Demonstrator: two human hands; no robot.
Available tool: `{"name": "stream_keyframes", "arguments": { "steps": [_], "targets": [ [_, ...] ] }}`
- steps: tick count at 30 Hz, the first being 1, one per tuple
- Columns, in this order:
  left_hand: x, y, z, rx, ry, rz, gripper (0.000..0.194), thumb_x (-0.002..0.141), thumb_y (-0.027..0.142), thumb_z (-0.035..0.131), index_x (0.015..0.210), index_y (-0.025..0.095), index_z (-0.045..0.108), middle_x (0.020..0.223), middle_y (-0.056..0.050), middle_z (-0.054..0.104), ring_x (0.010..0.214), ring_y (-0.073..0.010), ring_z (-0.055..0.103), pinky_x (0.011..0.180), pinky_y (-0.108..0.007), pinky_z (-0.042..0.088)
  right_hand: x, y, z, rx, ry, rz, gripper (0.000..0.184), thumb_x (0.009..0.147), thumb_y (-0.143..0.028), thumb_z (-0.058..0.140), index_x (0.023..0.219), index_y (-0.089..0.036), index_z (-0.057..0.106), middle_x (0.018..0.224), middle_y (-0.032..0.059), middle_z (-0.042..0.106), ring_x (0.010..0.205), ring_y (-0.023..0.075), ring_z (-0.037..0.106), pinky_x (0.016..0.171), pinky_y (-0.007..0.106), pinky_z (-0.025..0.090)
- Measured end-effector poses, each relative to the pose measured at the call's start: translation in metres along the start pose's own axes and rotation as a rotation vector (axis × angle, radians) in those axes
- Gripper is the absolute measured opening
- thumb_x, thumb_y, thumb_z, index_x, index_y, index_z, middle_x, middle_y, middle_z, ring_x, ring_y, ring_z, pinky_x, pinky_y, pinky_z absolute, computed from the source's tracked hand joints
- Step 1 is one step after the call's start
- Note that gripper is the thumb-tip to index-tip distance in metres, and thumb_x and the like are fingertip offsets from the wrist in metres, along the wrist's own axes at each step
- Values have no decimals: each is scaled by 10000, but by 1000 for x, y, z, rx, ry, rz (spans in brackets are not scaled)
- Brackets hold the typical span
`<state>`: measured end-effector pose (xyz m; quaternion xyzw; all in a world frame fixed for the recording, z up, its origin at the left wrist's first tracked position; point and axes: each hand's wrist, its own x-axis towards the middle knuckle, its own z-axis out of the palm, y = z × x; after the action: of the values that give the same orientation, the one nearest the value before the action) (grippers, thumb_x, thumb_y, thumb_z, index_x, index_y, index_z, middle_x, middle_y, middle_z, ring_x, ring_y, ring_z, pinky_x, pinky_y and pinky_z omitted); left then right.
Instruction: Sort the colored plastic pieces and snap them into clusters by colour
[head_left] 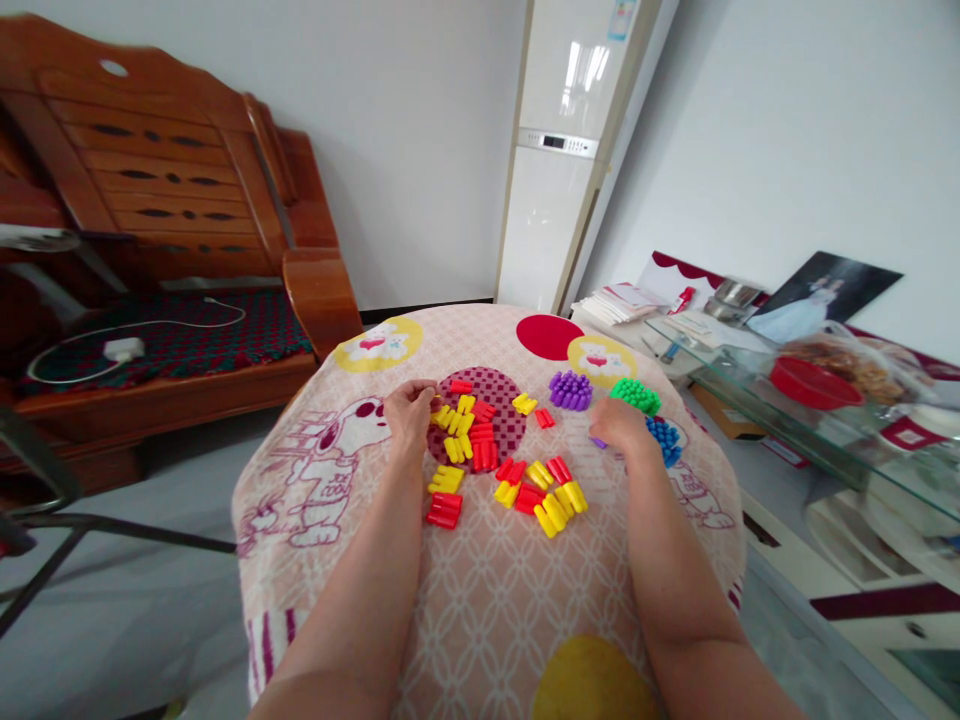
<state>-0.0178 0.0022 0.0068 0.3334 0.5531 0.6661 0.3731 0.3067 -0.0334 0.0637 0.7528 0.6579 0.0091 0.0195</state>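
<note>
My left hand is closed in a pinch at the left edge of a group of small bullet-shaped plastic blocks. Yellow shows at its fingertips, but whether it holds a piece is unclear. Beside it lie yellow blocks and red blocks, many joined side by side. My right hand is curled shut with a purple block showing below its fingers. Around that hand are clusters of purple blocks, green blocks and blue blocks. More red and yellow blocks lie nearer me, between my forearms.
The round table wears a patterned cloth. At right stands a glass-topped cabinet with a red bowl, papers and a photo. A wooden bench is at left; a tall white appliance stands behind.
</note>
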Motion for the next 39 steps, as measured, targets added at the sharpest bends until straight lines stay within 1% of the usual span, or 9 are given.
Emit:
{"name": "stream_keyframes", "arguments": {
  "steps": [4,9,16,21,27,30,34,36,39],
  "targets": [
    [-1,1,0,3,-2,7,234,609,250,597,793,140,691,658,-22,681,563,-146,655,559,-231,528,9,8,1,140,173,136,224,819,-278,591,806,-139,766,901,164,754,871,254,684,699,291,438],
    [-3,3,1,-10,-7,5,226,597,231,592,777,136,690,651,-17,676,547,-135,645,541,-217,524,19,14,22,358,402,252,309,835,-340,556,845,-107,758,875,161,752,844,257,668,739,303,446],
    [-3,1,2,-23,-33,6,229,605,237,593,787,134,686,693,-28,695,564,-130,651,556,-217,524,25,9,40,515,416,221,377,899,-313,419,851,-101,727,778,143,724,771,230,635,740,285,428],
    [-1,-1,1,-20,-21,12,227,598,240,601,780,138,692,645,-13,672,540,-130,637,536,-213,511,20,6,31,450,408,223,402,904,-271,360,822,-108,719,799,157,718,777,235,615,728,290,407],
    [-2,-2,1,-73,-24,5,213,602,233,601,771,142,693,648,-12,677,515,-115,612,551,-221,519,5,-5,13,370,502,155,417,912,-287,348,994,-100,712,962,177,724,875,247,620,760,302,407],
    [-2,-1,2,-77,-11,-1,208,601,227,595,764,141,692,636,-8,670,506,-118,610,543,-223,516,-9,-10,9,362,380,50,337,888,-305,431,858,-135,720,867,137,727,821,225,631,715,286,419],
    [-1,-1,2,-87,0,-9,210,600,220,591,767,139,688,646,-11,671,521,-128,625,532,-221,511,-35,-20,11,547,-117,-146,319,862,-346,512,601,-186,602,541,31,621,538,161,585,525,249,414],
    [-1,-1,2,-92,3,-10,205,599,214,590,764,139,686,649,-11,670,532,-130,632,528,-217,508,-49,-30,11,670,-297,-229,306,840,-372,557,592,-194,573,498,-3,586,458,140,560,449,228,403],
    [-1,-1,2,-85,6,-13,203,601,209,587,765,140,685,645,-11,667,542,-134,637,525,-215,510,-65,-50,12,858,-425,-327,240,808,-391,607,690,-183,614,564,-9,623,476,132,592,432,208,438]
  ]
}}
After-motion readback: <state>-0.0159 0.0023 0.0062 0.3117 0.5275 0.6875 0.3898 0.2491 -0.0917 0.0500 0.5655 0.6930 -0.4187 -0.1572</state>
